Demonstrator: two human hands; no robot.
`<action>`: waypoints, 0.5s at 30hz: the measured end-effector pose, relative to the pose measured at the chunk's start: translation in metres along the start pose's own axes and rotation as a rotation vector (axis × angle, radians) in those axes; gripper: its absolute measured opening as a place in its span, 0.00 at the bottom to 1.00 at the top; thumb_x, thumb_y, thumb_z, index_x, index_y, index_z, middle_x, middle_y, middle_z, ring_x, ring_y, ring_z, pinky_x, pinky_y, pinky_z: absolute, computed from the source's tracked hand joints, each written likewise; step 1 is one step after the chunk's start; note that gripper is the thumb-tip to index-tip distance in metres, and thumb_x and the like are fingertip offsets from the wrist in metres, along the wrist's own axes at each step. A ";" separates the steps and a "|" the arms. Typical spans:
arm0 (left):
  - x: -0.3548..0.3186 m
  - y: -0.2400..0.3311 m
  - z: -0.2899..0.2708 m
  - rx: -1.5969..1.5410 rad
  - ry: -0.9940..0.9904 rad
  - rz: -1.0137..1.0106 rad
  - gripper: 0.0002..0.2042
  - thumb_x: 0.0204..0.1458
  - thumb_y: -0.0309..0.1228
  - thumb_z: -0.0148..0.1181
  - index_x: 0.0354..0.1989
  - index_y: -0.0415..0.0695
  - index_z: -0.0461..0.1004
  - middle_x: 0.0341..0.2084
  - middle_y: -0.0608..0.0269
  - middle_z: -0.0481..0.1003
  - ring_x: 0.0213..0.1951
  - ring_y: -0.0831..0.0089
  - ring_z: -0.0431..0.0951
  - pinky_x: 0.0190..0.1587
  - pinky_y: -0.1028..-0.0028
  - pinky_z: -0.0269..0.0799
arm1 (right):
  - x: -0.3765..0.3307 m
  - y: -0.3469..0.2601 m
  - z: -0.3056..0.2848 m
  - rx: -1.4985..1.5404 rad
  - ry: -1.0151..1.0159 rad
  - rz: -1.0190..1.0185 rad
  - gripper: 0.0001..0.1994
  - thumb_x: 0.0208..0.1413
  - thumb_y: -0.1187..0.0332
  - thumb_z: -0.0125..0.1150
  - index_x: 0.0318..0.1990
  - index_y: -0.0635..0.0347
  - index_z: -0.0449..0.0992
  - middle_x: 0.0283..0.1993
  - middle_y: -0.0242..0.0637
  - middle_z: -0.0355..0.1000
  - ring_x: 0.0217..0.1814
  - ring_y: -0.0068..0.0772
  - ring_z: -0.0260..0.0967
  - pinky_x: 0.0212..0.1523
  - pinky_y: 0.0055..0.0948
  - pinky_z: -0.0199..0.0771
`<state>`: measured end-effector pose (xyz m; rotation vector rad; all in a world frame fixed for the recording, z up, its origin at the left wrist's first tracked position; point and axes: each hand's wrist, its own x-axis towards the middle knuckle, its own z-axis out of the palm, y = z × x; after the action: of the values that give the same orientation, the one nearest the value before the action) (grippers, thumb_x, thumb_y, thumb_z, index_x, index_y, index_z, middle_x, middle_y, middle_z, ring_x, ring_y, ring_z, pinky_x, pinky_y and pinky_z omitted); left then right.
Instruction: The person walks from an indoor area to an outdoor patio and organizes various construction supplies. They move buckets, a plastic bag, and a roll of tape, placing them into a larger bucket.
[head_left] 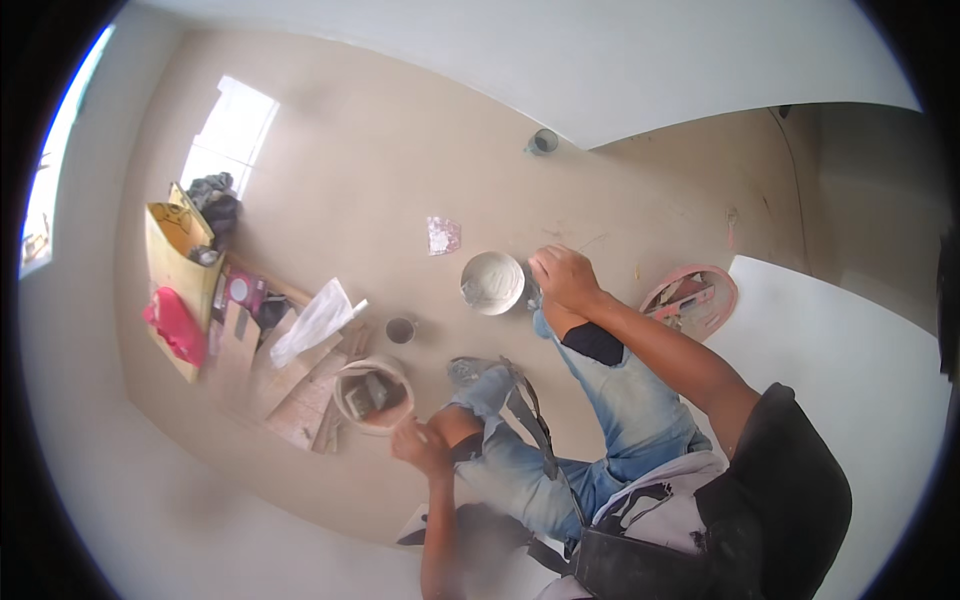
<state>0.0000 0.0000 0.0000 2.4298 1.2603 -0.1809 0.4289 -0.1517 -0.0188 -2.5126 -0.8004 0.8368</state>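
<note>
Fingers curl, grip unclear: right hand near pasty round bowl, left beside bucket.

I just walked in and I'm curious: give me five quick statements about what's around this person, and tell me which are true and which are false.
1. The left hand is next to the cream bucket. True.
2. The round container of whitish material is nearer the left hand than the right hand. False: it is just beside the right hand.
3. The bright pink plastic bag lies inside the cream bucket. False: it is against the yellow sack.
4. The teal mug stands near the white wall. True.
5. The oblong pink tub has things in it. True.
</note>
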 end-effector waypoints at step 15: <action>-0.124 0.268 -0.202 -0.880 -0.690 0.175 0.18 0.71 0.37 0.46 0.60 0.39 0.71 0.49 0.52 0.78 0.49 0.63 0.79 0.53 0.67 0.72 | -0.312 -0.007 -0.166 0.350 -0.023 0.318 0.10 0.54 0.71 0.56 0.44 0.55 0.77 0.39 0.45 0.80 0.43 0.47 0.79 0.44 0.43 0.76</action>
<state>0.1311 -0.1508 0.2969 1.4957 0.6071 -0.3010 0.3250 -0.3663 0.2423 -2.3431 -0.2309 1.0096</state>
